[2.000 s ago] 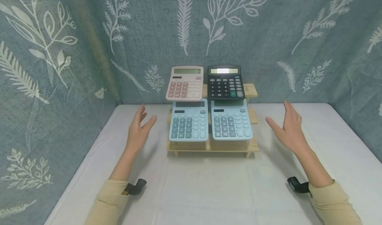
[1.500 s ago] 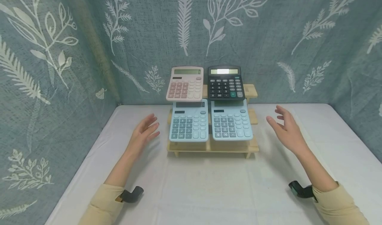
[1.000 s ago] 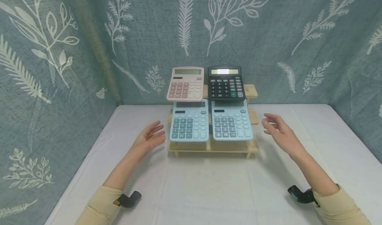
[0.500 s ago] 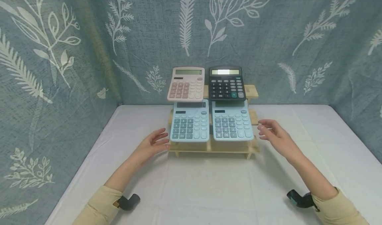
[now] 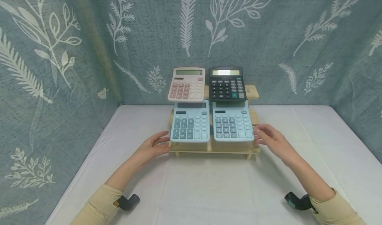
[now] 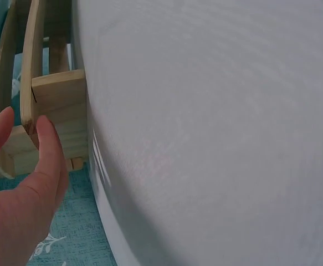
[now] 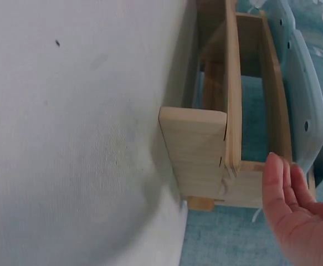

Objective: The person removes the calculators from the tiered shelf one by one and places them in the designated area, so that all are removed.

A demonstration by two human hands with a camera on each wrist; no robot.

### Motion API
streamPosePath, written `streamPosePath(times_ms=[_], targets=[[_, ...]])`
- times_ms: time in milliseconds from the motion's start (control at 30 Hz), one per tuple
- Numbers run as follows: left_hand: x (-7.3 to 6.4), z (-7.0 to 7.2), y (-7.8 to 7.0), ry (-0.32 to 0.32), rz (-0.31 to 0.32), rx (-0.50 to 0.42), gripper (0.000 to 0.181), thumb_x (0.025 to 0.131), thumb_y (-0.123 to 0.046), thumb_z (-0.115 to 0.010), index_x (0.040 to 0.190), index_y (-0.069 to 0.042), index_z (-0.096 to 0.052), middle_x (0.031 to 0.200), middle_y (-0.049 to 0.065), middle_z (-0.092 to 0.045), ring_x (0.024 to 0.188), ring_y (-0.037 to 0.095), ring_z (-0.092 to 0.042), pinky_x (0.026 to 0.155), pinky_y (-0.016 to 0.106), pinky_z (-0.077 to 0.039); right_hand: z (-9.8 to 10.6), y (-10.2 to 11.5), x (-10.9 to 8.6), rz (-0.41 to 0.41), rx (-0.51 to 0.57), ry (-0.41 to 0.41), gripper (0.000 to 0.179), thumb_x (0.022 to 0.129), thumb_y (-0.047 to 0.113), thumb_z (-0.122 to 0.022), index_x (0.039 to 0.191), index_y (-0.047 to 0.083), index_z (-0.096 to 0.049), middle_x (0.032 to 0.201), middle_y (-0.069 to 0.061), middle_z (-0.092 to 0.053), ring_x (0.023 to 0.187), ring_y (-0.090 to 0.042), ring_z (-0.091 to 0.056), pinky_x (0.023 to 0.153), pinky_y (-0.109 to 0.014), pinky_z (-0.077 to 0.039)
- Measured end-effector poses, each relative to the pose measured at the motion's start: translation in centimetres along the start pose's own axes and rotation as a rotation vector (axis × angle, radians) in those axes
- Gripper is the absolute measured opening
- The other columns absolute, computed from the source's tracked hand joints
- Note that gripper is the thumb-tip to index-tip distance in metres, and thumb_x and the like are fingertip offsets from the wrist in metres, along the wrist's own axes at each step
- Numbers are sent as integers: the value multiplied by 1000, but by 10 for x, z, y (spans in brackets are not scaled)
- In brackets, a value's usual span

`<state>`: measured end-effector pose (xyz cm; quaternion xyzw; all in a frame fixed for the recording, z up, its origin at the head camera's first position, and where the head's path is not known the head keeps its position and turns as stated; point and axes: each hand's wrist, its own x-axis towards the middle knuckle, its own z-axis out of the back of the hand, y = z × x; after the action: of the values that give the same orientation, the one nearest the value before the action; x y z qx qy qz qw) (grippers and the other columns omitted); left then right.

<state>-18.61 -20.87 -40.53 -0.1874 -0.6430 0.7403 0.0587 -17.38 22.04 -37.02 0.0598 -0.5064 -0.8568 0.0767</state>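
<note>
A stepped wooden rack [image 5: 229, 147] carries two rows of calculators. On the upper row lean a pink calculator [image 5: 186, 85] and a black calculator [image 5: 227, 85]; below them are a left light-blue calculator [image 5: 191, 122] and a right light-blue calculator [image 5: 232, 122]. My left hand [image 5: 150, 150] is at the rack's lower left end, thumb and fingers apart; in the left wrist view a fingertip overlaps the wooden end piece [image 6: 61, 102]. My right hand [image 5: 274, 142] is beside the lower right corner of the right light-blue calculator, fingers slightly bent and thumb apart from them, holding nothing visible.
The rack stands on a white cloth-covered table [image 5: 206, 191], near its back edge. A blue-green curtain [image 5: 143, 36] with white leaf prints hangs behind and at the sides. Each wrist carries a black device [image 5: 129, 202] below the rolled sleeve.
Both hands have come inward and toward the front, from well out at the sides to the two ends of the rack. Their fingers have bent somewhat. The calculators keep their places.
</note>
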Motion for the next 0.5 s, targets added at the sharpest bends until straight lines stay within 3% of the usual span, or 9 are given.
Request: streamPosePath(times_ms=[233, 500], targets=[[0, 0, -1, 7, 21, 25, 77, 91, -13, -68, 153, -4, -23, 148, 26, -35, 131, 38, -43, 102, 39, -46, -4, 1, 3, -40, 41, 61, 64, 102, 49, -42, 141, -3, -40, 125, -22, -56, 113, -34, -57, 103, -53, -42], [2, -2, 1, 6, 33, 38, 77, 90, -12, -69, 153, -6, -25, 147, 24, -39, 130, 35, -46, 101, 39, -46, -5, 2, 4, -60, 108, 100, 65, 102, 45, -45, 143, -5, -37, 129, -23, -54, 109, -28, -60, 99, -41, -48]])
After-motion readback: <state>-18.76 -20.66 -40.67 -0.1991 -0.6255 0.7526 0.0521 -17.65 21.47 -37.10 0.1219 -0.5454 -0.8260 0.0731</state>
